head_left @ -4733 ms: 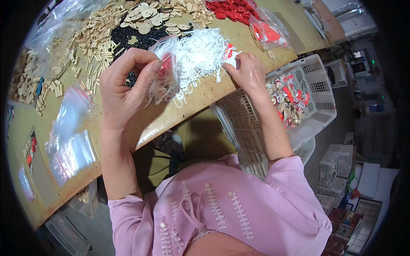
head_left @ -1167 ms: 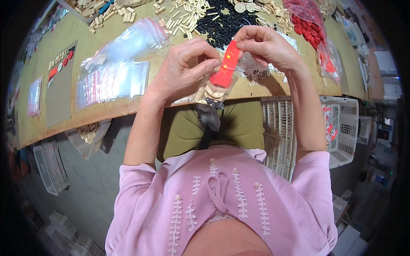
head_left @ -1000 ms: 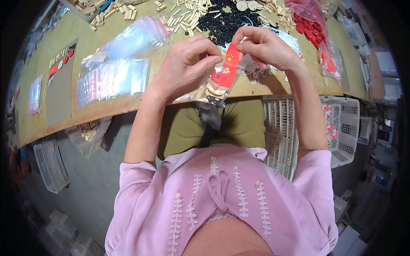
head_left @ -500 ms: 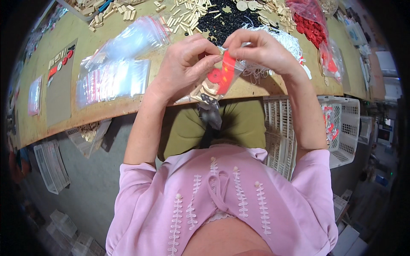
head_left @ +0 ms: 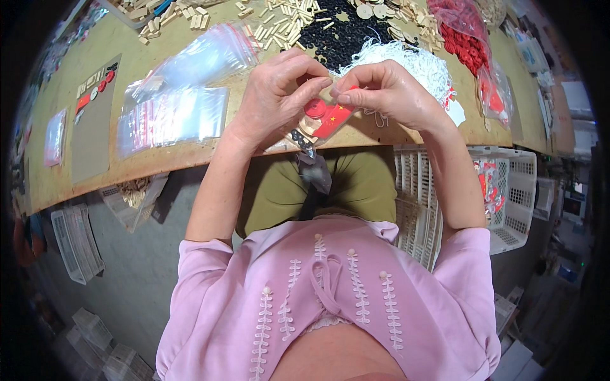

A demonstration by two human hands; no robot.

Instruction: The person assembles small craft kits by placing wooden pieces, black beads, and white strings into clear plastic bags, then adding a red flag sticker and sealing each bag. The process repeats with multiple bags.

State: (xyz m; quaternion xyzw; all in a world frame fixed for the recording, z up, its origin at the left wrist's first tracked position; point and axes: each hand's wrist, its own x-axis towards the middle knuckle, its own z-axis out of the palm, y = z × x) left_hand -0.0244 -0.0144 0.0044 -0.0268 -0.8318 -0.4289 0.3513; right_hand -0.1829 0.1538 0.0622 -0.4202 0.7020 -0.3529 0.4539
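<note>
Between my two hands, over the front edge of the table, hangs a small clear plastic bag (head_left: 311,129). Inside it show a red flag with yellow stars (head_left: 334,118), a red disc (head_left: 314,108), pale wooden pieces and small black pieces at the bottom. My left hand (head_left: 276,95) pinches one side of the bag's top edge between thumb and fingers. With thumb and forefinger, my right hand (head_left: 394,92) pinches the other side. Behind the right hand spreads a heap of white string (head_left: 406,63).
Clear zip bags (head_left: 175,120) lie at left, beside a grey card (head_left: 92,136) with sample parts. Behind are wooden sticks (head_left: 286,25), black beads (head_left: 337,38) and red pieces (head_left: 467,44) in a bag. A white crate (head_left: 511,197) with filled bags stands low at right.
The bag's contents have shifted: the red flag, upright and bent before, now lies slanted and flatter. My right hand has come slightly lower. Both hands still pinch the top.
</note>
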